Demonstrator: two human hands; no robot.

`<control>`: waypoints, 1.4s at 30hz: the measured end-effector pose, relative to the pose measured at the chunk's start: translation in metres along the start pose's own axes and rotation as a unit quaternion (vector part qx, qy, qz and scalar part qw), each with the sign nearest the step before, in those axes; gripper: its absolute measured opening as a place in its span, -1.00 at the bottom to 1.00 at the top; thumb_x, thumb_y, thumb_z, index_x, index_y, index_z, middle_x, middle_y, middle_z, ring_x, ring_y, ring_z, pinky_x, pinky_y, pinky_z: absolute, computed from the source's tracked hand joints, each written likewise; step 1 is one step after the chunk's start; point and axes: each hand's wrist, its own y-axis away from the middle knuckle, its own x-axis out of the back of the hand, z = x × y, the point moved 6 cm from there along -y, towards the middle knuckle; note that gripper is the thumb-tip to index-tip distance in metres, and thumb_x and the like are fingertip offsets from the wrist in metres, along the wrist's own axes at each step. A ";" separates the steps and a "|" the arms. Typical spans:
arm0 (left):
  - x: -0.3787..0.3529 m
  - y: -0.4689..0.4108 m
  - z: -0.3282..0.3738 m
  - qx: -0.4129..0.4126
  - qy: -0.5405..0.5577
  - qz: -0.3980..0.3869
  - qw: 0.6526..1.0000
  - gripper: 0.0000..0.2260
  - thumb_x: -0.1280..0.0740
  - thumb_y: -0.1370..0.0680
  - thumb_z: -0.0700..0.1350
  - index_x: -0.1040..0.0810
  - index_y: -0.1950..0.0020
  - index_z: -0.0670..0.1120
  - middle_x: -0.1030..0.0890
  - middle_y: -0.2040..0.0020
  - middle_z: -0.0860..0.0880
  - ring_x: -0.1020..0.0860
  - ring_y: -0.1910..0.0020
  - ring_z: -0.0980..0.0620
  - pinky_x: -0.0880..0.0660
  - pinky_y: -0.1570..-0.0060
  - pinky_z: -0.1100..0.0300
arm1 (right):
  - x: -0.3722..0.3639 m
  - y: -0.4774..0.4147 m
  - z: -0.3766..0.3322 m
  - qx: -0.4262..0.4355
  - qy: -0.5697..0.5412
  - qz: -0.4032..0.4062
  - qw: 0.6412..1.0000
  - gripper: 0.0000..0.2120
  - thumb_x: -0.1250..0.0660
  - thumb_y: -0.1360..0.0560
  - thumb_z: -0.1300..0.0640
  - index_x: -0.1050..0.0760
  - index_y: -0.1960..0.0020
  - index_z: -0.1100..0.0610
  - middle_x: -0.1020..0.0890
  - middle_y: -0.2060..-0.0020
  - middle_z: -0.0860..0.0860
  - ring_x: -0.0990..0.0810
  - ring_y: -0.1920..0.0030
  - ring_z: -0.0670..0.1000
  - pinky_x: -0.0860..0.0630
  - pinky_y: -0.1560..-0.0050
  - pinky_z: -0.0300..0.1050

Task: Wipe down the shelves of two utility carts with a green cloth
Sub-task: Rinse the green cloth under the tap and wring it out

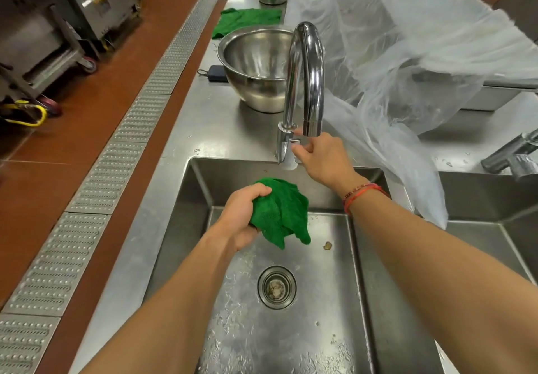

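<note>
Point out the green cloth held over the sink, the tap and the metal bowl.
Green cloth (282, 210), head view, bunched middle.
Tap (315, 88), head view, downward spout.
Bowl (253, 53), head view, inside wall.

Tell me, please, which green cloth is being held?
The bunched green cloth over the sink, gripped by the left hand; the other cloth lies flat beyond the bowl.

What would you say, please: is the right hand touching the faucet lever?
Touching. The head view shows the right hand pinching the faucet lever between thumb and forefinger, with no gap visible.
</note>
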 end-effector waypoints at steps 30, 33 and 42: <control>-0.029 0.001 -0.004 -0.016 -0.018 -0.011 1.000 -0.75 -0.27 -0.57 -0.18 -0.60 -0.16 -0.27 -0.59 -0.17 -0.35 -0.61 -0.04 -0.22 -0.51 -0.19 -0.16 | 0.002 0.011 0.002 -0.012 -0.020 -0.021 1.000 -0.83 -0.34 -0.57 0.12 -0.70 0.01 0.15 -0.72 0.03 0.08 -0.66 0.02 0.03 -0.51 0.01 -0.27; -0.030 0.001 -0.006 -0.015 -0.020 -0.013 1.000 -0.76 -0.27 -0.57 -0.18 -0.61 -0.14 -0.26 -0.61 -0.15 -0.34 -0.61 -0.05 -0.22 -0.51 -0.18 -0.16 | 0.001 0.011 0.003 -0.019 -0.028 -0.020 0.999 -0.83 -0.35 -0.58 0.11 -0.70 -0.04 0.13 -0.73 0.05 0.07 -0.67 0.07 0.03 -0.53 0.01 -0.26; -0.034 0.001 -0.010 0.006 0.005 -0.074 0.997 -0.73 -0.19 -0.56 -0.18 -0.61 -0.14 -0.23 -0.65 -0.06 -0.26 -0.62 -0.01 -0.17 -0.51 -0.16 -0.11 | -0.031 0.050 0.043 -0.186 -0.231 -0.130 0.946 -0.49 -0.28 -0.48 -0.35 -0.57 -0.24 -0.03 -0.66 -0.17 -0.02 -0.64 -0.06 -0.09 -0.53 -0.18 -0.09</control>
